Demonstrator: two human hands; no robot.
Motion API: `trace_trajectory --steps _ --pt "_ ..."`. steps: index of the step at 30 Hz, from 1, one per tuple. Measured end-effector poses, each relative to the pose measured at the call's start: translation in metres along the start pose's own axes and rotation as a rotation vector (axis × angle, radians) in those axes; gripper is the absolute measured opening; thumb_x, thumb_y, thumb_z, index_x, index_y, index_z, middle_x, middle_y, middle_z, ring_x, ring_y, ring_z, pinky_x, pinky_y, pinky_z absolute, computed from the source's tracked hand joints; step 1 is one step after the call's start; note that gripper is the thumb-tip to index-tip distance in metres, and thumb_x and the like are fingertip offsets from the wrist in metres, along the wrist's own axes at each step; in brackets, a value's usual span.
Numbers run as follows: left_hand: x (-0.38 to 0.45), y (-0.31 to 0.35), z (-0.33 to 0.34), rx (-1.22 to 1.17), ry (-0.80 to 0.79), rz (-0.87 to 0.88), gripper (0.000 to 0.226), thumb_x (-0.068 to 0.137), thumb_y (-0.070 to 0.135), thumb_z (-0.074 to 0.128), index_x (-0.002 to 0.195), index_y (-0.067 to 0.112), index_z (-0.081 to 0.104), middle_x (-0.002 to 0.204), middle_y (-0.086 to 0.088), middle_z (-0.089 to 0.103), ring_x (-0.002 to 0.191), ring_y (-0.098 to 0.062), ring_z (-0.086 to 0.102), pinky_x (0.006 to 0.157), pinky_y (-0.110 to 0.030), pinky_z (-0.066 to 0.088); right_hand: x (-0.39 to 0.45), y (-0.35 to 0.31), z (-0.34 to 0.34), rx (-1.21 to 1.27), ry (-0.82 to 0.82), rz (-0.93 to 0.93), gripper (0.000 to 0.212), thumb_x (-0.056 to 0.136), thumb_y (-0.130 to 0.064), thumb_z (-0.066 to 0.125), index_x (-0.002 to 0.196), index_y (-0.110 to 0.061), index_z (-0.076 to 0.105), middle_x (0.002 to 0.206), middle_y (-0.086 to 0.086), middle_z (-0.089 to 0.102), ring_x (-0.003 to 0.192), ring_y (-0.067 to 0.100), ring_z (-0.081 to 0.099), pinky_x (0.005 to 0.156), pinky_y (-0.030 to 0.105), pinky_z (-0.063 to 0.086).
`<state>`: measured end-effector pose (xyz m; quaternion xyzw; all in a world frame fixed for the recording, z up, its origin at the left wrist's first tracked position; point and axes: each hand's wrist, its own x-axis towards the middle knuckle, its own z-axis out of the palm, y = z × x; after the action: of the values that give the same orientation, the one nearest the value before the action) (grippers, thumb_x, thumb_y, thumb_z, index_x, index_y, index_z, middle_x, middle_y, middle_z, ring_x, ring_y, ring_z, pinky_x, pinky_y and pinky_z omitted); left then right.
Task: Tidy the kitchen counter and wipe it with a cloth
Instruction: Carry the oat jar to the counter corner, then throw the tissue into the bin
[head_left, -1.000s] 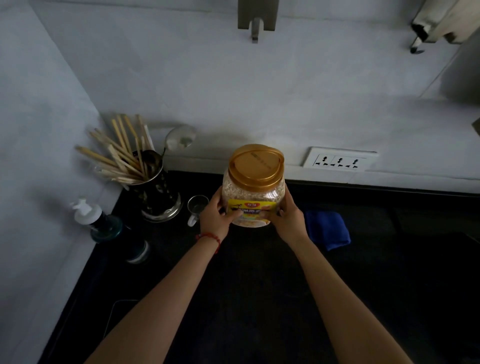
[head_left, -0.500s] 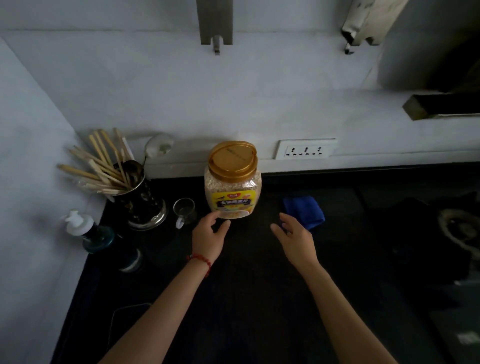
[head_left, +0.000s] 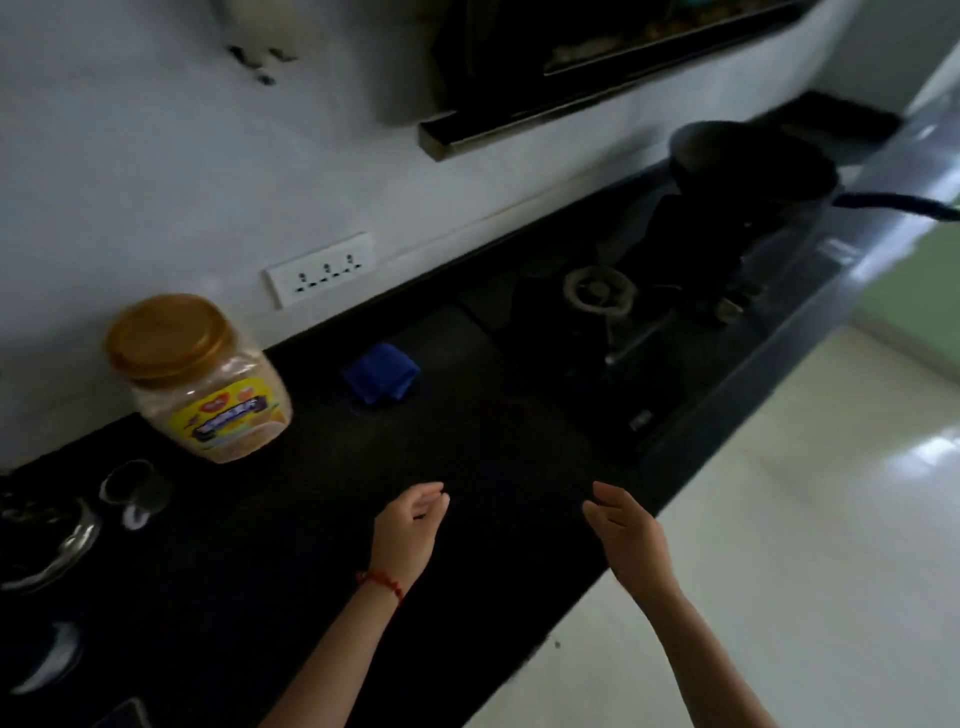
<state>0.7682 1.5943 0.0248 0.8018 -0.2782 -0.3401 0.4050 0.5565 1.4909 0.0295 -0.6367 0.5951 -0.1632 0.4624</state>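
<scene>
A clear plastic jar (head_left: 208, 384) with a gold lid and yellow label stands on the black counter (head_left: 311, 545) near the back wall, at the left. A folded blue cloth (head_left: 381, 373) lies on the counter to the jar's right. My left hand (head_left: 408, 530) hovers over the middle of the counter, fingers apart and empty, with a red thread at the wrist. My right hand (head_left: 626, 535) is level with it near the counter's front edge, also open and empty. Both hands are well short of the jar and the cloth.
A small glass cup (head_left: 136, 491) and a metal utensil holder (head_left: 47, 540) sit at the left. A gas hob (head_left: 602, 293) with a dark pan (head_left: 753, 161) is at the right. A wall socket (head_left: 320, 270) is above the counter. Pale floor (head_left: 779, 519) lies beyond the front edge.
Both hands let go of the jar, which now stands by the wall, and drew back toward me. The view swung right, bringing the hob and floor into sight.
</scene>
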Motion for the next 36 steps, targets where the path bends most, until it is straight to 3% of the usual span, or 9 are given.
trace_trajectory --steps 2,4,7,11,14,17,22,26,36 --pt "-0.012 0.011 0.029 -0.009 -0.085 0.050 0.026 0.088 0.020 0.054 0.111 0.009 0.062 0.097 -0.002 0.062 0.096 -0.015 0.059 0.080 -0.021 0.041 -0.017 0.032 -0.031 0.025 0.101 0.029 0.033 0.086 -0.022 0.061 0.118 -0.013 0.060 0.107 0.006 0.067 0.081 0.003 0.064 0.064 0.006 0.046" --pt "-0.027 0.023 0.062 -0.003 -0.148 0.094 0.024 0.088 0.017 0.055 0.109 0.007 0.063 0.091 -0.002 0.062 0.095 -0.018 0.060 0.077 -0.019 0.042 -0.036 0.064 -0.061 0.053 0.184 0.074 0.029 0.086 -0.019 0.062 0.114 -0.011 0.062 0.111 0.004 0.067 0.078 0.003 0.063 0.059 0.005 0.045" --pt "-0.054 0.040 0.116 0.012 -0.217 0.152 0.022 0.087 0.015 0.057 0.106 0.006 0.064 0.085 0.003 0.062 0.090 -0.015 0.060 0.071 -0.012 0.042 -0.067 0.112 -0.106 0.106 0.275 0.136 0.028 0.086 -0.019 0.062 0.113 -0.011 0.063 0.115 0.004 0.067 0.086 0.014 0.063 0.064 0.012 0.044" --pt "-0.098 0.052 0.194 0.034 -0.325 0.158 0.024 0.086 0.013 0.058 0.106 0.001 0.063 0.085 -0.005 0.062 0.088 -0.017 0.058 0.083 -0.027 0.046 -0.108 0.183 -0.168 0.137 0.350 0.238 0.027 0.086 -0.018 0.061 0.112 -0.010 0.063 0.114 0.008 0.068 0.086 0.014 0.061 0.063 0.009 0.043" --pt "-0.130 0.057 0.245 0.063 -0.399 0.152 0.024 0.086 0.016 0.058 0.104 0.002 0.065 0.087 -0.007 0.063 0.087 -0.017 0.058 0.082 -0.027 0.044 -0.137 0.233 -0.211 0.165 0.391 0.331 0.029 0.088 -0.020 0.060 0.115 -0.010 0.062 0.115 0.010 0.067 0.096 0.020 0.064 0.073 0.022 0.040" --pt "-0.153 0.057 0.284 0.111 -0.455 0.123 0.020 0.086 0.021 0.058 0.097 0.007 0.066 0.086 -0.008 0.065 0.088 -0.021 0.060 0.080 -0.029 0.046 -0.162 0.277 -0.243 0.186 0.411 0.423 0.032 0.089 -0.023 0.058 0.119 -0.010 0.060 0.118 0.011 0.066 0.105 0.026 0.062 0.079 0.024 0.035" --pt "-0.173 0.051 0.329 0.205 -0.486 0.072 0.012 0.086 0.022 0.057 0.084 0.014 0.064 0.085 -0.012 0.069 0.090 -0.028 0.064 0.081 -0.037 0.050 -0.188 0.338 -0.278 0.243 0.426 0.530 0.034 0.088 -0.024 0.058 0.119 -0.010 0.059 0.117 0.014 0.066 0.102 0.027 0.064 0.088 0.033 0.045" --pt "-0.171 0.055 0.362 0.257 -0.490 0.025 0.018 0.086 0.021 0.057 0.069 0.023 0.061 0.087 -0.015 0.070 0.088 -0.030 0.064 0.083 -0.041 0.050 -0.183 0.368 -0.302 0.283 0.418 0.577 0.034 0.088 -0.023 0.058 0.119 -0.009 0.059 0.116 0.015 0.066 0.100 0.028 0.064 0.087 0.034 0.046" --pt "-0.118 0.090 0.492 0.322 -0.538 -0.080 0.017 0.076 0.031 0.061 0.065 0.018 0.062 0.074 -0.010 0.068 0.082 -0.031 0.066 0.078 -0.039 0.049 -0.072 0.411 -0.425 0.335 0.497 0.581 0.035 0.089 -0.025 0.057 0.120 -0.011 0.058 0.116 0.012 0.066 0.102 0.026 0.063 0.086 0.031 0.043"
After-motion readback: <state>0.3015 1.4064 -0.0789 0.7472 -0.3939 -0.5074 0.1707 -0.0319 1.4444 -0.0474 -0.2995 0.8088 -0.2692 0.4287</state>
